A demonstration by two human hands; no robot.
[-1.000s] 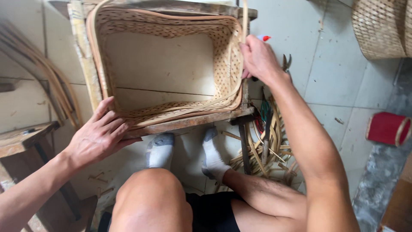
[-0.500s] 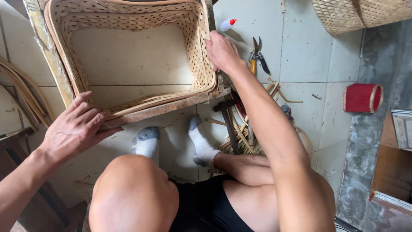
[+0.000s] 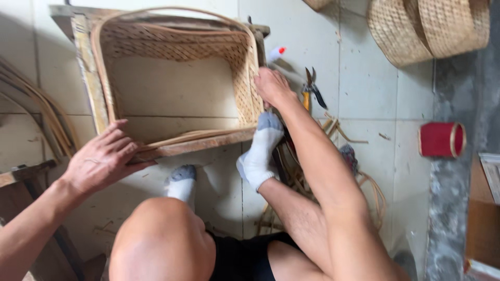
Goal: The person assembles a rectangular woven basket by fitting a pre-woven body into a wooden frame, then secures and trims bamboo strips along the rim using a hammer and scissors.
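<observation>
Basket (image 3: 177, 78): held in a wooden frame (image 3: 83, 78) on the tiled floor (image 3: 364, 104); woven walls and rim are seen in place.
Left hand (image 3: 101, 161): fingers spread flat on the frame's near corner.
Right hand (image 3: 272, 86): fingers closed on the right rim.
Left to do: loose strips (image 3: 31, 109) and shears (image 3: 311, 88) are kept nearby, so finishing is judged unfinished.

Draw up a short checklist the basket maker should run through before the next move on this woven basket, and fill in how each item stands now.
1. Left hand steadying the near edge of the wooden frame: ok, fingers rest on it.
2. Right hand gripping the right wall of the basket: ok.
3. Basket seated inside the frame: ok, the rim sits within it.
4. Right foot bracing the frame's corner: ok, the sock presses beside it.
5. Shears within reach: ok, on the floor just beyond the right hand.
6. Weave finished on the far wall: cannot tell.
</observation>
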